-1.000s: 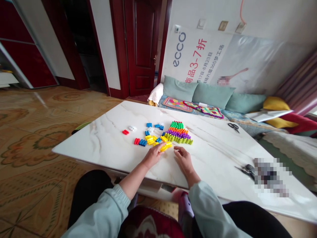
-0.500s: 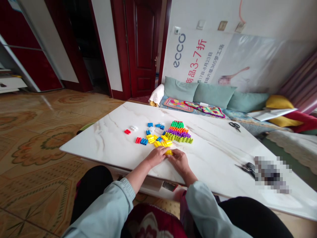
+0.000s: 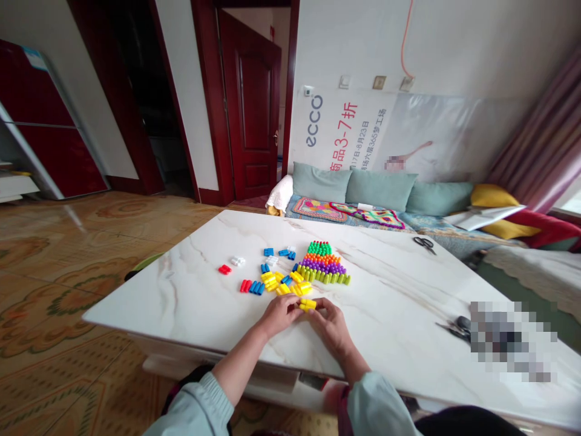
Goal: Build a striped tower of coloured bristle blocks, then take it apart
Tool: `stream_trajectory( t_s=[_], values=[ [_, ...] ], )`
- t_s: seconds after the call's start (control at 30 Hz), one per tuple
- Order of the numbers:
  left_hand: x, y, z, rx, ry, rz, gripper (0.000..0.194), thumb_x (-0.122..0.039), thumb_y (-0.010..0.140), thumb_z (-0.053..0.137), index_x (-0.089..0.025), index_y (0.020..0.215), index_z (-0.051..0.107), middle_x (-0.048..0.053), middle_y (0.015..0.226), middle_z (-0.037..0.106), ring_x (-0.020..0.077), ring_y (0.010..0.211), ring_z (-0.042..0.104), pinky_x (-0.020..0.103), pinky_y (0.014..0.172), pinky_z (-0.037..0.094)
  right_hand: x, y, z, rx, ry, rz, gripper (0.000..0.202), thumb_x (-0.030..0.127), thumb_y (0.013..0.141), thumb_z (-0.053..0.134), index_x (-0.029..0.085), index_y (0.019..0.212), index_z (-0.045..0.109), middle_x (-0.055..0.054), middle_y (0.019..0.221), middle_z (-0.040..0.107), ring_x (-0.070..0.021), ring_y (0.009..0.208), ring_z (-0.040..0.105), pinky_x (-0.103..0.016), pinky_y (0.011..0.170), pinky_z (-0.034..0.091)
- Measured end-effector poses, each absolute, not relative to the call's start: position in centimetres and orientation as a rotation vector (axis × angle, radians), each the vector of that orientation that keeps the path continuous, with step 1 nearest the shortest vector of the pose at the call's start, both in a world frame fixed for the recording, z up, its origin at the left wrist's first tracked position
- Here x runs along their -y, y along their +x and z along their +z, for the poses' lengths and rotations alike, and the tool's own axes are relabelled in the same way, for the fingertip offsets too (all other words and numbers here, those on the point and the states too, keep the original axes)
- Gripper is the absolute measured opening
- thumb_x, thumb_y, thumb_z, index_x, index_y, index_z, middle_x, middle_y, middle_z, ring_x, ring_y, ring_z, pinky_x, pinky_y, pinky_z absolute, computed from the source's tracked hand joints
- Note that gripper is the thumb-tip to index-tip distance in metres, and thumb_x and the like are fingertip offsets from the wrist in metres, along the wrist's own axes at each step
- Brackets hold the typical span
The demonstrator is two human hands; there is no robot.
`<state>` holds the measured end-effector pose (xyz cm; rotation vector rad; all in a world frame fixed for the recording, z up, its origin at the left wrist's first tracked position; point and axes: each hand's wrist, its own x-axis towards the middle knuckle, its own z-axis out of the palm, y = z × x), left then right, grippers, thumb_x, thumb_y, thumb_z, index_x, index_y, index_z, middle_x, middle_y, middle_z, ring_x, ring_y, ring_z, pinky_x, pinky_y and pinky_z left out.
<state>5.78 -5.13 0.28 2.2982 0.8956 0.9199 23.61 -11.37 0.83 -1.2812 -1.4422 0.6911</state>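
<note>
Both hands grip a yellow plastic building block [image 3: 307, 304] made of small joined tubes, close above the near part of the table. My left hand [image 3: 278, 316] pinches its left end, and the fingers of my right hand [image 3: 333, 327] close on its right end. Just beyond them lies a loose group of yellow blocks [image 3: 271, 281]. Blue blocks [image 3: 256, 287], red blocks [image 3: 246, 286] and white blocks [image 3: 238, 261] are scattered to the left. To the right of the yellow group stand rows of bullet-shaped pieces [image 3: 323, 263] in green, orange, purple and olive, narrowing toward the back.
The white marbled table [image 3: 181, 303] has black scissors [image 3: 424, 243] near its far right edge. Another pair of scissors [image 3: 458, 327] lies at the right, beside a blurred-out object [image 3: 503, 339]. A sofa [image 3: 422, 224] with cushions stands behind the table.
The view has tilted upward. The yellow block, mostly covered by fingers before, now shows more fully between both hands, which are a little farther from the loose yellow blocks.
</note>
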Motion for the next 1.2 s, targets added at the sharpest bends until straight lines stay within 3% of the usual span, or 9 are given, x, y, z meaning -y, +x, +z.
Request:
stream_trajectory(
  t_s=[0.2, 0.3, 0.43, 0.53, 0.63, 0.87, 1.07, 1.2],
  values=[
    [5.3, 5.6, 0.5, -0.831, 2.307, 0.903, 0.009, -0.021, 0.083, 0.058, -0.017, 0.080, 0.066, 0.003, 0.082, 0.064, 0.0156, 0.078, 0.059, 0.024, 0.070, 0.045, 11.5, 23.4, 1.8, 1.653, -1.357, 0.383, 0.027, 0.029, 0.077, 0.061, 0.021, 0.103, 0.067, -0.006, 0.094, 0.065, -0.0178, 0.079, 0.059, -0.028, 0.071, 0.048],
    [5.4, 5.6, 0.5, -0.865, 2.291, 0.889, 0.012, -0.024, 0.083, 0.059, -0.017, 0.078, 0.065, 0.003, 0.079, 0.063, 0.0147, 0.073, 0.058, 0.023, 0.066, 0.044, 11.1, 22.9, 3.2, 1.895, -1.561, 0.241, 0.026, 0.018, 0.073, 0.061, 0.024, 0.097, 0.069, -0.006, 0.095, 0.066, -0.0192, 0.081, 0.062, -0.028, 0.070, 0.046],
    [5.3, 5.7, 0.4, -0.889, 2.205, 0.934, 0.012, -0.027, 0.083, 0.059, -0.017, 0.087, 0.067, 0.004, 0.085, 0.065, 0.0156, 0.076, 0.060, 0.026, 0.072, 0.047, 9.6, 23.6, 3.6, 1.915, -1.787, 0.098, 0.028, 0.009, 0.063, 0.059, 0.023, 0.086, 0.068, -0.006, 0.087, 0.068, -0.0195, 0.073, 0.063, -0.027, 0.064, 0.044],
    [5.1, 5.8, 0.1, -0.898, 2.091, 0.986, 0.015, -0.026, 0.083, 0.058, -0.017, 0.092, 0.067, 0.005, 0.087, 0.068, 0.0157, 0.077, 0.062, 0.026, 0.072, 0.048, 8.2, 25.4, 2.1, 1.554, -1.775, 0.091, 0.021, 0.017, 0.065, 0.058, 0.019, 0.085, 0.064, -0.006, 0.081, 0.068, -0.0180, 0.064, 0.062, -0.027, 0.061, 0.045],
    [4.9, 5.8, -0.1, -0.881, 2.072, 1.004, 0.014, -0.026, 0.084, 0.057, -0.017, 0.085, 0.068, 0.005, 0.084, 0.069, 0.0165, 0.078, 0.063, 0.026, 0.071, 0.049, 7.1, 26.9, 0.5, 1.289, -1.749, 0.078, 0.019, 0.028, 0.068, 0.056, 0.017, 0.083, 0.061, -0.008, 0.076, 0.068, -0.0166, 0.055, 0.060, -0.028, 0.056, 0.047],
    [4.8, 5.7, 0.1, -0.894, 2.075, 1.038, 0.014, -0.021, 0.082, 0.056, -0.017, 0.080, 0.069, 0.005, 0.082, 0.070, 0.0166, 0.078, 0.063, 0.026, 0.072, 0.050, 4.5, 25.9, -0.9, 1.275, -1.689, 0.017, 0.020, 0.036, 0.070, 0.056, 0.019, 0.079, 0.058, -0.008, 0.072, 0.064, -0.0183, 0.056, 0.058, -0.030, 0.055, 0.047],
    [4.7, 5.6, -0.2, -0.898, 2.078, 1.030, 0.013, -0.021, 0.082, 0.056, -0.017, 0.081, 0.069, 0.004, 0.081, 0.069, 0.0162, 0.077, 0.063, 0.026, 0.072, 0.050, 4.9, 24.8, -1.1, 1.223, -1.676, 0.014, 0.024, 0.043, 0.079, 0.052, 0.019, 0.082, 0.056, -0.008, 0.083, 0.063, -0.0159, 0.059, 0.058, -0.029, 0.058, 0.047],
    [4.7, 5.6, -0.2, -0.900, 2.065, 1.053, 0.012, -0.020, 0.082, 0.057, -0.017, 0.081, 0.068, 0.004, 0.081, 0.069, 0.0153, 0.076, 0.062, 0.025, 0.070, 0.050, 6.1, 24.1, -0.5, 1.400, -1.686, 0.027, 0.023, 0.036, 0.084, 0.048, 0.020, 0.071, 0.059, -0.006, 0.079, 0.062, -0.0152, 0.065, 0.057, -0.026, 0.060, 0.045]
  ],
)
